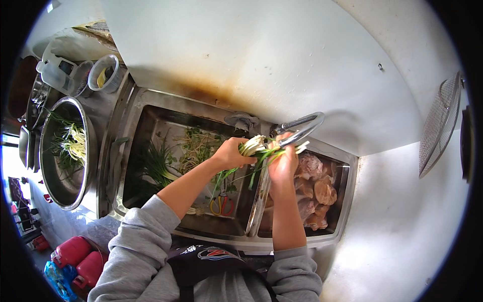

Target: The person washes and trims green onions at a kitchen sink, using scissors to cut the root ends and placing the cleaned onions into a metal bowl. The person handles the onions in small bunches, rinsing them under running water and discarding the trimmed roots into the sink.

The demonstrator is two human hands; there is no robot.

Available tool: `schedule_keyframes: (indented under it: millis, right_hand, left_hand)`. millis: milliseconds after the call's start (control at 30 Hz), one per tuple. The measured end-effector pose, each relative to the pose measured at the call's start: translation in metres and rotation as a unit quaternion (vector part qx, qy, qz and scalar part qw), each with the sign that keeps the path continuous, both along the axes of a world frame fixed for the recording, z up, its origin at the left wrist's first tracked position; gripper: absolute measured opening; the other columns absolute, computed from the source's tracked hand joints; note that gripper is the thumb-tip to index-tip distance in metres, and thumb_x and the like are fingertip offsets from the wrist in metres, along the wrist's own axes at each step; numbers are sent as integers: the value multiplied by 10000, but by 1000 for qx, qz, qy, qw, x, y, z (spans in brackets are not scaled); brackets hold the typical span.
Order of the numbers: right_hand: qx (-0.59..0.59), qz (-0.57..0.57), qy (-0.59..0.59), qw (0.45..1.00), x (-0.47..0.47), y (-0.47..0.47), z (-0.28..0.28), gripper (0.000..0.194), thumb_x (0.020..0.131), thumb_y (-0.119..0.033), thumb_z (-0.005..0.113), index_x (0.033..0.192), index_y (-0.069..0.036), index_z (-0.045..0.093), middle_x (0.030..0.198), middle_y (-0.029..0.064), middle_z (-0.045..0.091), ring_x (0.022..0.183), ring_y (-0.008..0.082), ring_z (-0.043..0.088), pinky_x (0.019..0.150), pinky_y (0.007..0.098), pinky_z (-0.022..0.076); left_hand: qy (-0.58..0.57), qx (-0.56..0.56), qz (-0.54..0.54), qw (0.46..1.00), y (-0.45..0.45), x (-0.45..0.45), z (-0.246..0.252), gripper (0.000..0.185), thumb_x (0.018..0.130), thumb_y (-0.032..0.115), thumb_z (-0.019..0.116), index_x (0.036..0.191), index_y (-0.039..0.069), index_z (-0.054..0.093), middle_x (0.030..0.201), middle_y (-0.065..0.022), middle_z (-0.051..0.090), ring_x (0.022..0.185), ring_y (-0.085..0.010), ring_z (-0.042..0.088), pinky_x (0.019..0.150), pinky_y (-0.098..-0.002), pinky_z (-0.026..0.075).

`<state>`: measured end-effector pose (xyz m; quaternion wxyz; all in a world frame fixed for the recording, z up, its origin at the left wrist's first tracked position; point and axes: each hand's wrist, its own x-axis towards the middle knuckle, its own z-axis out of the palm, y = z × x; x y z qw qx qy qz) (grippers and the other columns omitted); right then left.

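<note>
My left hand [232, 154] grips a bundle of green onions [253, 146], white ends up, over the divider of a steel double sink [260, 204]. Beside it, under the spout of the chrome faucet [303, 130], my right hand [283, 164] holds more green onions [300, 147] with white tips pointing right. Long green leaves hang down between both hands. Below, the left basin holds a pile of green onions [160, 166], leafy herbs with roots [194, 147] and scissors with red and yellow handles [222, 205]. Raw meat pieces [315, 188] fill the right basin.
On the left counter stands a steel bowl [88, 170] with green onions [74, 141] in it. Behind it are a clear plastic tub [105, 73] and a translucent jug [56, 73]. Red gas cylinders [73, 251] stand lower left. A wire strainer [439, 124] hangs on the right wall.
</note>
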<state>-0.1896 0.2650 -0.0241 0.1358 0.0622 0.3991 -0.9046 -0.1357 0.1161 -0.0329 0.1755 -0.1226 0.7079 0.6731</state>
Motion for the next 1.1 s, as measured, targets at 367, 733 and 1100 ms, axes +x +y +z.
schedule_keyframes:
  millis: [367, 733, 1100]
  right_hand:
    - [4, -78, 68, 995, -17, 44, 15, 196, 934, -285, 468, 821, -124, 470, 711, -17, 411, 625, 90, 350, 620, 258, 342]
    - [367, 145, 33, 918, 13, -36, -8, 271, 774, -314, 708, 852, -79, 596, 691, -32, 523, 614, 61, 469, 541, 232, 372]
    - [457, 80, 119, 878, 21, -7, -6, 223, 848, -226, 618, 835, -4, 616, 670, 11, 576, 634, 69, 482, 582, 249, 401]
  left_hand:
    - [-140, -29, 150, 978, -68, 51, -64, 356, 744, 106, 672, 1061, -21, 570, 909, -112, 628, 656, -125, 584, 581, -292, 491]
    - [-2, 255, 71, 964, -50, 22, 4, 600, 677, -30, 690, 1227, 3, 452, 1110, -90, 581, 858, -147, 572, 743, -311, 485]
    - [-111, 290, -23, 950, -32, 12, 10, 271, 763, 138, 674, 988, 5, 603, 880, -90, 643, 818, -159, 600, 748, -294, 473]
